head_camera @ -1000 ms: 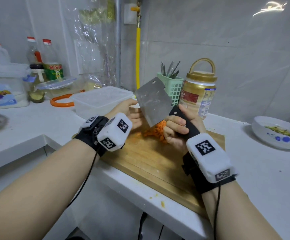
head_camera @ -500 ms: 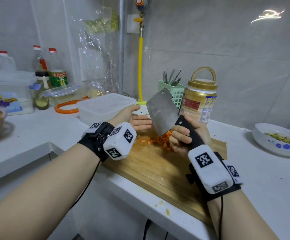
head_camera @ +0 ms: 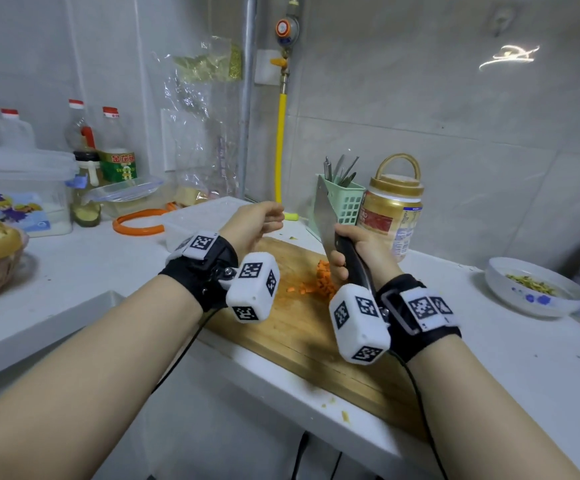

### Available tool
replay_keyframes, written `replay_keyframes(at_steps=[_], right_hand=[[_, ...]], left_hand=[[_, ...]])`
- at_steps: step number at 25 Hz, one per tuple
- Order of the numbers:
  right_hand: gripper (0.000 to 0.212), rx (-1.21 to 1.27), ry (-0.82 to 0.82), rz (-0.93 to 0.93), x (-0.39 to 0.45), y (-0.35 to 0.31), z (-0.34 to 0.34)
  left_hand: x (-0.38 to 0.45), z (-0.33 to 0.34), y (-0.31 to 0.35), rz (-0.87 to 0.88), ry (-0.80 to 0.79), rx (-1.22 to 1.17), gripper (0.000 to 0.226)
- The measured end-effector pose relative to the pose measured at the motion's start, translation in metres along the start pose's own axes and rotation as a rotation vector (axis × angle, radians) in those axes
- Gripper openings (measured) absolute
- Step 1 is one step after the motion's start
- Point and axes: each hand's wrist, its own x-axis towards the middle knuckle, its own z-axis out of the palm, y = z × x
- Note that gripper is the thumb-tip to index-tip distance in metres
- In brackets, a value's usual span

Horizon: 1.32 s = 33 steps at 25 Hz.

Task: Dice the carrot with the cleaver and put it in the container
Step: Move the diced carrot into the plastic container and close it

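While the white countertop (head_camera: 74,271) carries every item in view, the largest object on it is the wooden cutting board (head_camera: 302,334), which lies at the counter's front edge between the two forearms. Behind the board's left end stands the clear plastic container (head_camera: 191,220), partly hidden by the left wrist; its interior cannot be seen. The gold-lidded jar (head_camera: 394,216) stands behind the board's right end, with the green utensil basket (head_camera: 349,206) just beside it on the left. A white bowl (head_camera: 538,289) sits well apart to the right. The cleaver (head_camera: 325,216) is held upright over the board, blade pointing up and seen nearly edge-on. The right hand (head_camera: 361,251) has its fingers wrapped fully round the black handle. The left hand (head_camera: 254,221) is raised above the board's far left corner, in front of the container, fingers loosely curled and holding nothing. The diced carrot (head_camera: 321,282) lies in a small orange heap on the board, directly below the right hand, with a few cubes scattered to its left.
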Motion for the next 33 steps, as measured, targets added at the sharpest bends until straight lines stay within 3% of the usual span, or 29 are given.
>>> replay_keyframes(at_steps=[4,7,11,15,22,26,33], right_hand=[[0.02,-0.401,0.212,-0.241,-0.001,0.006,0.01],[0.049,-0.719,0.255,-0.388,-0.002,0.01,0.011],[0.044,-0.896,0.28,-0.446,-0.008,0.015,0.014],[0.015,-0.798,0.386,-0.46,-0.017,0.012,0.013],[0.025,-0.907,0.63,-0.279,-0.038,0.012,-0.014],[0.037,-0.901,0.664,-0.157,-0.048,0.023,-0.02],[0.041,-1.093,0.653,-0.061,-0.061,0.031,-0.03]], left_hand=[[0.002,-0.006,0.004,0.327,-0.022,0.43,0.045],[-0.001,-0.006,0.006,0.474,-0.074,0.667,0.053],[-0.01,0.001,0.007,0.62,-0.179,0.9,0.049],[-0.021,0.005,0.012,0.605,-0.136,0.927,0.039],[-0.028,0.015,0.002,0.514,-0.135,0.957,0.03],[-0.034,0.032,-0.008,0.427,-0.174,0.831,0.028],[-0.032,0.027,-0.016,0.339,-0.146,0.78,0.025]])
